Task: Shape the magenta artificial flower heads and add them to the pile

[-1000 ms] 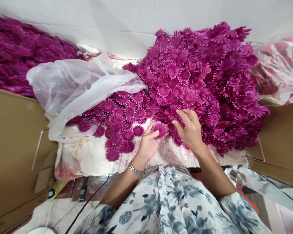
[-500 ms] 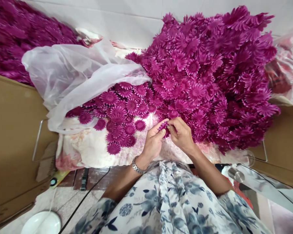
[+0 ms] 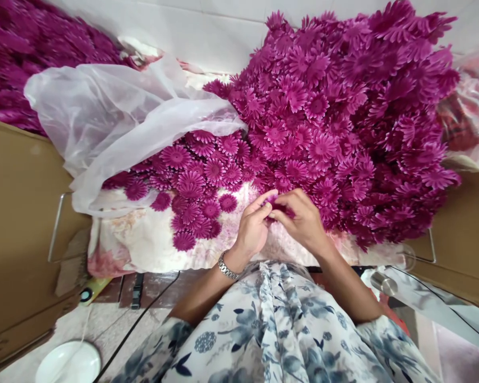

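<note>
Both hands meet low in front of a big heap of magenta flowers (image 3: 323,143). My left hand (image 3: 253,229), with a metal watch at its wrist, pinches a small magenta flower (image 3: 272,199) between thumb and fingers. My right hand (image 3: 303,219) has its thumb and fingers bent round the same flower's right side, and its fingertips hide part of it. Loose flat flowers (image 3: 191,186) lie on the stained white cloth (image 3: 143,242) left of my hands, some of them under a translucent plastic bag (image 3: 115,122).
Cardboard boxes stand at the left (image 3: 19,223) and right (image 3: 467,229). More magenta flowers (image 3: 43,48) are piled at the back left. A white tiled wall (image 3: 207,37) is behind. A white round object (image 3: 68,363) sits low at the left.
My right hand has shifted slightly right and its fingers have spread a little around the flower. My left hand keeps its pinch. The view has moved slightly.
</note>
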`<act>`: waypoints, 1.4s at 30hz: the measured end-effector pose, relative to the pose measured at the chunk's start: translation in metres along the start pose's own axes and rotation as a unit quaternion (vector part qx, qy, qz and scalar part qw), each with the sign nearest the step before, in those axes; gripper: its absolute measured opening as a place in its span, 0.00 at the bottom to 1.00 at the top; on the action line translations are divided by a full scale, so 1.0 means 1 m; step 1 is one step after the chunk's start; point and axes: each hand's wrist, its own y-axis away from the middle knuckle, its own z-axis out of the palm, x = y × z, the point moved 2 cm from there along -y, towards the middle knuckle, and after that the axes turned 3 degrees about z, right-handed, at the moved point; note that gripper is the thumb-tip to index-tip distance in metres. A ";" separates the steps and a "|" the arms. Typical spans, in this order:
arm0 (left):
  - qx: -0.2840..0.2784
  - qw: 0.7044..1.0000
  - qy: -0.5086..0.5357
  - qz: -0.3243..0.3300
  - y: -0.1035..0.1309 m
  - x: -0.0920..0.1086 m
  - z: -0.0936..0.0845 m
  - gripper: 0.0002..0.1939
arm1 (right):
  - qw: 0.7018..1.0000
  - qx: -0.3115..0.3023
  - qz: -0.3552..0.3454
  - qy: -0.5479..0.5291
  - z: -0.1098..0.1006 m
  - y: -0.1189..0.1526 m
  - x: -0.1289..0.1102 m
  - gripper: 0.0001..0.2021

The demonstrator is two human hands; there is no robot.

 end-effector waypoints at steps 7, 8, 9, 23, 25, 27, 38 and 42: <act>-0.006 1.000 -0.003 -0.011 0.003 -0.008 -0.002 0.17 | 0.996 -0.019 0.036 -0.076 0.024 0.009 -0.005 0.06; 0.000 1.000 -0.004 -0.004 0.003 -0.008 -0.003 0.17 | 0.996 -0.004 0.044 -0.071 0.021 0.009 -0.003 0.05; 0.007 1.000 -0.007 0.000 0.003 -0.008 -0.003 0.17 | 0.996 0.020 0.056 -0.063 0.017 0.007 -0.001 0.05; -0.003 0.999 0.025 -0.030 -0.006 -0.003 0.009 0.15 | 0.997 0.044 0.027 0.049 -0.016 0.005 0.008 0.05; -0.017 0.999 0.013 -0.043 -0.006 -0.008 0.012 0.16 | 0.999 -0.017 0.026 -0.006 0.004 0.010 0.001 0.02; -0.021 0.998 0.006 -0.053 -0.005 -0.011 0.013 0.18 | 0.999 -0.013 0.028 -0.021 0.015 0.013 0.000 0.02; -0.032 0.997 0.061 -0.022 -0.001 0.003 0.014 0.16 | 0.947 0.248 0.059 0.196 -0.047 -0.004 0.033 0.09; -0.027 0.999 0.027 -0.037 -0.003 0.001 0.015 0.17 | 0.985 0.126 -0.002 0.120 -0.031 -0.002 0.014 0.12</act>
